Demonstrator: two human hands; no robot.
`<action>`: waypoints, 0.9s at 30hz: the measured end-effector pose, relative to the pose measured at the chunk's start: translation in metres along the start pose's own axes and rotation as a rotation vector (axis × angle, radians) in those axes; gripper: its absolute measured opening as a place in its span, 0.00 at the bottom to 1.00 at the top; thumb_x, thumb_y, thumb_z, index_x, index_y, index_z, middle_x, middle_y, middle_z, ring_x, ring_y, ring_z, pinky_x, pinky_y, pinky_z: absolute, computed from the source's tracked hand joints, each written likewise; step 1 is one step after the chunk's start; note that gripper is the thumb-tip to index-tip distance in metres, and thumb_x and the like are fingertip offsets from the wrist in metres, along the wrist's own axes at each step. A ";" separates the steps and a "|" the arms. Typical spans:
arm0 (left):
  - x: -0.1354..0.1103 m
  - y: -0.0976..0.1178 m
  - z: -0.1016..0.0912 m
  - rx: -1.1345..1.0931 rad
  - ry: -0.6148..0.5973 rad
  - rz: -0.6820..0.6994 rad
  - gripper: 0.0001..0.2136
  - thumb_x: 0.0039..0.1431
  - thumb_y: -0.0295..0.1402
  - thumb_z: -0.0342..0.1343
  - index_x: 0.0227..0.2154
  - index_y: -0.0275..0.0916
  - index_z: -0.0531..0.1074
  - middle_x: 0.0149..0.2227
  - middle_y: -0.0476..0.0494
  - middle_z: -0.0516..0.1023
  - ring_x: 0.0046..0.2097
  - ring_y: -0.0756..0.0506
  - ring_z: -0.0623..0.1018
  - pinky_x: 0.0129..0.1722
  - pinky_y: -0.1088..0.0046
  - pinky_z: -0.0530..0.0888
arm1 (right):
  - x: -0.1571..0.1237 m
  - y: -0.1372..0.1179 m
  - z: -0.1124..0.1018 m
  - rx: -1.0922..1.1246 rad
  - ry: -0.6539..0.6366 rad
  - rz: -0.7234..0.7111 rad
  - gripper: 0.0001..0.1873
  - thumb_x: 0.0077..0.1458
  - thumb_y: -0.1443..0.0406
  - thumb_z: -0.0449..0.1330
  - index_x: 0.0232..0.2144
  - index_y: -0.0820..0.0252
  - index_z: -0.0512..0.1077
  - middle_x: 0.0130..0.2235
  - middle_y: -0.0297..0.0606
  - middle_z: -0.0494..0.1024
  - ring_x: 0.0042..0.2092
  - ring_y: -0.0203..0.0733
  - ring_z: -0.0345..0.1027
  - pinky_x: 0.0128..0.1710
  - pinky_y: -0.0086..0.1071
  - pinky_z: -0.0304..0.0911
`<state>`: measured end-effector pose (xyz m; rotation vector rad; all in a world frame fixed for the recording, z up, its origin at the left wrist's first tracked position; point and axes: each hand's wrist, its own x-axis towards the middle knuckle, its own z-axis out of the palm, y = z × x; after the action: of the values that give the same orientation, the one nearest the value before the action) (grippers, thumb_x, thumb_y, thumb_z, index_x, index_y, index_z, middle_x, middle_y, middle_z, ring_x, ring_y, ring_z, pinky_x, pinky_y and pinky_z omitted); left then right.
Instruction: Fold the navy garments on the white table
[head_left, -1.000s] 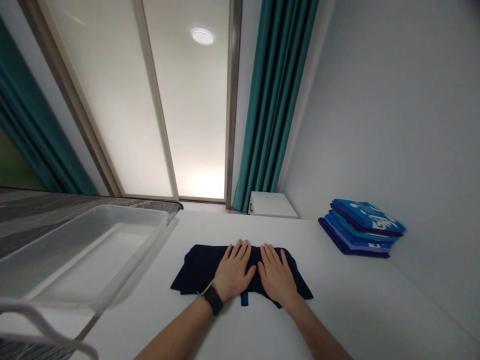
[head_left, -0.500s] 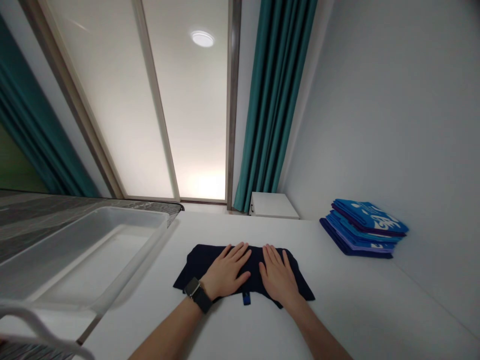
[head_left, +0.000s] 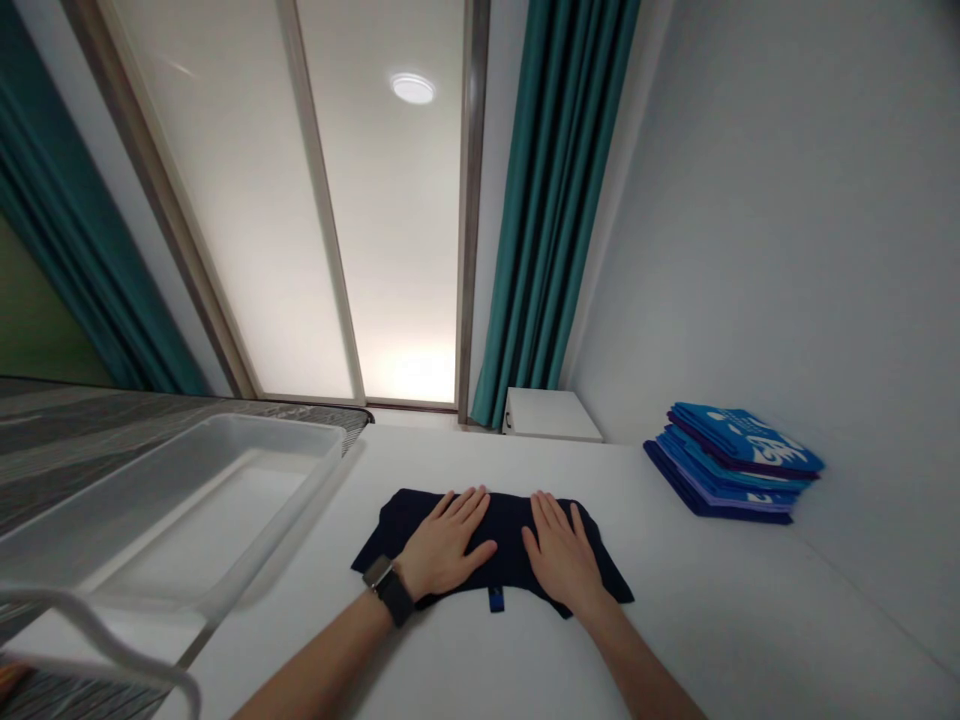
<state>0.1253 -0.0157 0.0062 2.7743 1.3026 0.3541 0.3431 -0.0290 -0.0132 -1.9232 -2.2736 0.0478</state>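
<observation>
A dark navy folded piece of cloth (head_left: 508, 545), perhaps a garment, lies flat before me, its near edge curving inward. From the middle of that edge sticks out a small blue tag (head_left: 496, 599). My left hand (head_left: 444, 548), with a dark watch (head_left: 388, 590) on its wrist, rests palm down on the left half of the cloth, fingers stretched out. On the right half lies my right hand (head_left: 561, 555), also flat and open with its thumb apart. The palms hide part of the fabric.
A stack of folded blue and purple cloths (head_left: 731, 465) sits at the right by the wall. To the left stands a translucent plastic bin (head_left: 277, 540) beside the white table (head_left: 450, 665). A curved grey bar (head_left: 97, 640) crosses the lower left. Behind is a small white cabinet (head_left: 553, 412).
My left hand has slid slightly left across the cloth, away from its middle. The right hand stays at about the same spot on the fabric. The view has shifted a little.
</observation>
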 end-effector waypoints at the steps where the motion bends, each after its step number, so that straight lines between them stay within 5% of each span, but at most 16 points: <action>1: -0.002 -0.002 0.000 0.010 0.007 -0.017 0.29 0.68 0.49 0.36 0.66 0.41 0.51 0.67 0.42 0.54 0.67 0.44 0.55 0.65 0.60 0.53 | 0.000 0.000 0.000 0.002 -0.001 0.003 0.32 0.64 0.58 0.38 0.65 0.70 0.51 0.67 0.43 0.52 0.68 0.45 0.40 0.66 0.48 0.27; 18: -0.008 -0.029 0.010 0.116 0.086 -0.155 0.27 0.67 0.48 0.40 0.64 0.41 0.56 0.65 0.42 0.59 0.66 0.41 0.59 0.64 0.57 0.55 | 0.000 0.005 0.000 0.012 0.013 0.064 0.34 0.65 0.56 0.35 0.65 0.71 0.51 0.67 0.43 0.51 0.69 0.45 0.38 0.66 0.46 0.31; 27: -0.015 -0.058 0.006 0.076 0.088 -0.278 0.23 0.67 0.43 0.39 0.62 0.43 0.60 0.64 0.43 0.63 0.65 0.42 0.61 0.64 0.54 0.54 | 0.007 0.041 0.008 0.017 -0.003 0.228 0.33 0.64 0.57 0.36 0.66 0.68 0.48 0.67 0.44 0.51 0.68 0.45 0.41 0.65 0.50 0.35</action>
<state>0.0743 0.0104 -0.0103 2.6108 1.7292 0.4192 0.3805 -0.0147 -0.0254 -2.1648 -2.0373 0.0966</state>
